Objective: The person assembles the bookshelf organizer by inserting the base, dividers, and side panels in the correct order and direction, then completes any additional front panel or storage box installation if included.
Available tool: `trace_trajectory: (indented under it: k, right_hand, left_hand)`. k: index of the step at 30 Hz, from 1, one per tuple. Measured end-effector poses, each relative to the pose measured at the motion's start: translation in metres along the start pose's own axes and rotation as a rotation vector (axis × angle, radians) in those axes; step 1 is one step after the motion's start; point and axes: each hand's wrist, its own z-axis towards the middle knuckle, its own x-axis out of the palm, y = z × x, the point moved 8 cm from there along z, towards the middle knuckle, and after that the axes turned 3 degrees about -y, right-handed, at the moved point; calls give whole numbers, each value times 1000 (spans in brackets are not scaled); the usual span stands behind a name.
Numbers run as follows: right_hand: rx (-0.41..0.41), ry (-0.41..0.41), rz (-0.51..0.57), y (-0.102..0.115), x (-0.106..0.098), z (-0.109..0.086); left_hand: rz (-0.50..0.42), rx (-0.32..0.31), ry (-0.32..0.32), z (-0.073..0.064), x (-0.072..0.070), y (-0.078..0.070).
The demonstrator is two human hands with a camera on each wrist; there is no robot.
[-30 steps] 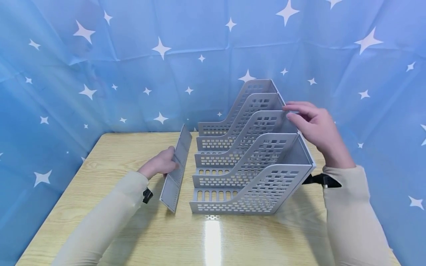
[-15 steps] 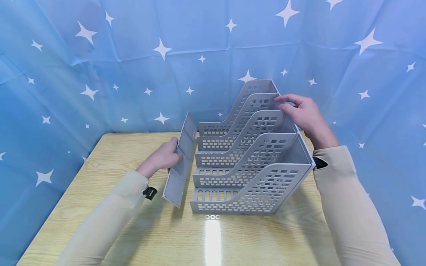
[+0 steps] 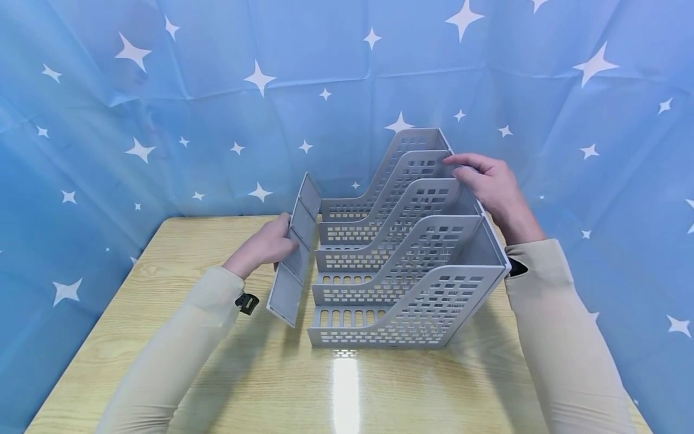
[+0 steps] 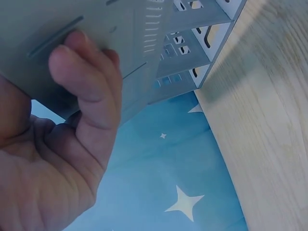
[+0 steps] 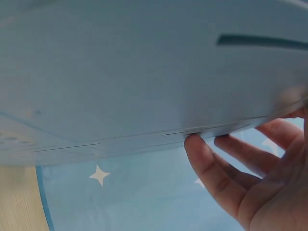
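Observation:
A grey plastic file organizer (image 3: 417, 241) with several perforated, sloping dividers stands on the table, its tall back towards the right. My left hand (image 3: 265, 241) grips a long flat grey panel (image 3: 298, 259), which tilts upright along the organizer's low front side. In the left wrist view the curled fingers (image 4: 86, 72) press on the panel's broad face, with the organizer's slots beyond it. My right hand (image 3: 493, 184) holds the organizer's top back edge, index finger and thumb over the dividers. In the right wrist view its fingertips (image 5: 195, 144) meet the edge of the grey back wall (image 5: 120, 86).
The wooden table (image 3: 238, 374) runs up to a blue curtain (image 3: 206, 108) with white stars behind and at the sides. A bright light reflection (image 3: 345, 392) lies on the tabletop in front of the organizer. Each wrist wears a black strap.
My left hand has raised the panel and turned its face up more, bringing it closer to the organizer. My right hand has shifted left along the organizer's top edge; the organizer has stayed put.

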Motion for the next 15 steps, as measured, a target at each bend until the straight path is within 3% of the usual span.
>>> trace_trajectory:
  k: [15]
  right_hand:
    - [18, 1, 41, -1, 1, 0]
  left_hand:
    - [35, 23, 35, 4, -2, -5]
